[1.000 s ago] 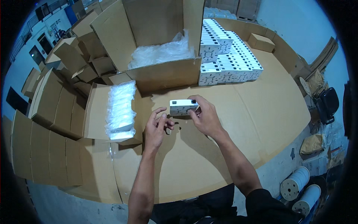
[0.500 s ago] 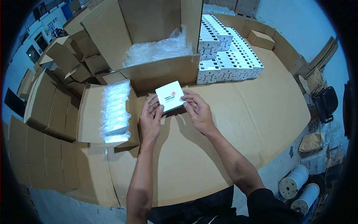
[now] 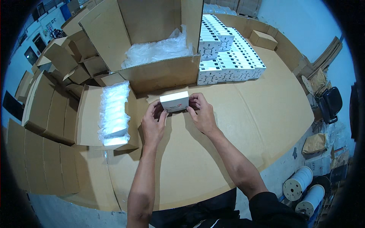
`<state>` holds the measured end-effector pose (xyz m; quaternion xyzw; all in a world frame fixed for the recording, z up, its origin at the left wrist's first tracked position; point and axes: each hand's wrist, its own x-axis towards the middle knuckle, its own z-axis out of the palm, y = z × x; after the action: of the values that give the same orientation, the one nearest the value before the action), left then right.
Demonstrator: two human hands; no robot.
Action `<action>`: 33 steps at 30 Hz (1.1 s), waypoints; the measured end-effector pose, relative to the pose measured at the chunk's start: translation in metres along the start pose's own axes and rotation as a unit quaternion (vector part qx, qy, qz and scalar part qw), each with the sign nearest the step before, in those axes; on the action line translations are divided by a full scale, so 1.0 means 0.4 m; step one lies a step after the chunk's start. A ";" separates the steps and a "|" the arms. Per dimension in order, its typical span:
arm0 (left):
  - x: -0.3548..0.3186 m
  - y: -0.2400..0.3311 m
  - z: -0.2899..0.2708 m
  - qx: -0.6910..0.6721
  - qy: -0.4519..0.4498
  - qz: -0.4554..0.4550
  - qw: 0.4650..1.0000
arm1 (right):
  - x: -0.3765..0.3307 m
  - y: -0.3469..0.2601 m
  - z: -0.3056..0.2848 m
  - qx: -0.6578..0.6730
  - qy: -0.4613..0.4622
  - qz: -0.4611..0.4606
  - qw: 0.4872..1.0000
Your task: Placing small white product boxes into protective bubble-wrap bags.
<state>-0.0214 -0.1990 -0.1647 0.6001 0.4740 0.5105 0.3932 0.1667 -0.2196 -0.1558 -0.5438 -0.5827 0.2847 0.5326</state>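
Observation:
A small white box [image 3: 174, 102] with a red mark on one face is held between my two hands, tilted so a narrow plain side faces up. My left hand [image 3: 154, 121] grips its left end, thumb in front and fingers behind. On the right end, my right hand [image 3: 201, 114] pinches it the same way. Left of my hands stands an open cardboard carton [image 3: 90, 114] holding a row of white items in bubble wrap [image 3: 115, 110]. Directly beyond my hands is a large open carton [image 3: 163, 75] with clear plastic wrap [image 3: 157, 52] inside.
Stacked white printed boxes [image 3: 232, 70] stand at the back right, near a small brown carton [image 3: 263, 40]. Closed cartons [image 3: 45, 159] line the left edge. Cardboard covers the table [image 3: 243, 125]. Cable spools [image 3: 297, 183] and a dark chair [image 3: 330, 102] are on the right-hand floor.
The white box has been tipped in my hands, from its broad printed face showing to a narrow side on top. Both hands still hold it. The whole view has shifted slightly.

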 end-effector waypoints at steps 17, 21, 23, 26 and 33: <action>-0.018 0.148 -0.026 0.152 0.088 0.217 0.960 | -0.006 0.037 -0.014 -0.029 0.028 -0.031 0.999; 0.096 0.292 -0.022 0.115 0.147 0.223 0.957 | -0.010 0.015 -0.008 -0.030 0.036 -0.004 0.999; 0.207 0.343 -0.046 0.114 0.179 0.183 0.960 | -0.011 0.009 0.000 -0.009 0.037 -0.018 0.999; 0.414 0.380 -0.066 0.128 0.144 0.130 0.973 | -0.011 0.023 -0.024 -0.017 0.048 0.014 0.999; 0.762 0.209 -0.151 0.339 -0.070 0.145 0.927 | -0.009 0.009 -0.014 -0.022 0.054 0.015 0.998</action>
<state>-0.0578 0.0758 -0.0013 0.7938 0.4980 0.3277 0.1206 0.1724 -0.2236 -0.1589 -0.5785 -0.5510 0.2501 0.5470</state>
